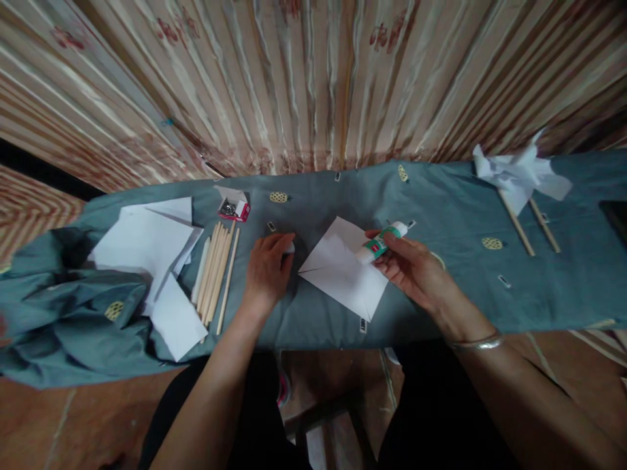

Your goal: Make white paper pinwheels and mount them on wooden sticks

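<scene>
My right hand (pixel 411 267) is closed round a glue stick (pixel 382 243), a white tube with a green label. The stick slants over a square sheet of white paper (pixel 343 274), its lower end at or just above the surface. Cuts run in from the paper's left and lower corners. To the left of the sheet, my left hand (pixel 268 269) rests on the cloth with its fingers curled. A small white thing (pixel 290 248), which looks like the glue cap, shows between thumb and forefinger; most of it is hidden.
Several wooden sticks (pixel 215 274) lie left of my left hand, with an open small box of metal pins (pixel 234 207) behind them. White paper sheets (pixel 147 238) are heaped farther left. Paper pinwheels on sticks (pixel 522 183) lie at right. A curtain (pixel 313 85) hangs behind the cloth-covered table (pixel 450 300).
</scene>
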Demonstrator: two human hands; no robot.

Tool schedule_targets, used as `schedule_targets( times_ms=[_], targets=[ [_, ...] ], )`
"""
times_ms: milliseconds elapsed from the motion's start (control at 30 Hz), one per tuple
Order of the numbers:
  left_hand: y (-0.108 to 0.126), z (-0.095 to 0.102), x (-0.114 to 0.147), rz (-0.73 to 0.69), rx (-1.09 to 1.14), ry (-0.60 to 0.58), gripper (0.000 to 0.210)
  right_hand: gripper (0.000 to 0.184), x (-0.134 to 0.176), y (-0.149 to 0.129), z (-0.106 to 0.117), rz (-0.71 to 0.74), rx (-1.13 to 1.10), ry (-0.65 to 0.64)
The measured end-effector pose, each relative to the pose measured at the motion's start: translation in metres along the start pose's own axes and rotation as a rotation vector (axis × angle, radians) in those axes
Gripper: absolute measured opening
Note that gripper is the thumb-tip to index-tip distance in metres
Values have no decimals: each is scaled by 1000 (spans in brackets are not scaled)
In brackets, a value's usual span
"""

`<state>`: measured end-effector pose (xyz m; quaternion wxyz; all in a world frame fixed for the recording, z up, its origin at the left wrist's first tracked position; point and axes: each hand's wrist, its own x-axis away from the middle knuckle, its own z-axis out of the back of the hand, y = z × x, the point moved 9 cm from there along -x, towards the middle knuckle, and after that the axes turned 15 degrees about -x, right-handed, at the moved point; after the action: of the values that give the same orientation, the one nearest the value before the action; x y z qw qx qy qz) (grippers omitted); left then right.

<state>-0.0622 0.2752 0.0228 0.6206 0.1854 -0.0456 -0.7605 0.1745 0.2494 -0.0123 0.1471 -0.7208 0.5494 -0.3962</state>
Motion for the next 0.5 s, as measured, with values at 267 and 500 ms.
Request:
schedule_targets(
  times_ms=[267,500],
  targets=[
    [11,-28,17,456,1199,-160,31,27,5,13,-10,-58,-151,-19],
    [37,-37,26,522,1419,-257,35,28,8,17,-14,-43,-133,-77]
  ],
)
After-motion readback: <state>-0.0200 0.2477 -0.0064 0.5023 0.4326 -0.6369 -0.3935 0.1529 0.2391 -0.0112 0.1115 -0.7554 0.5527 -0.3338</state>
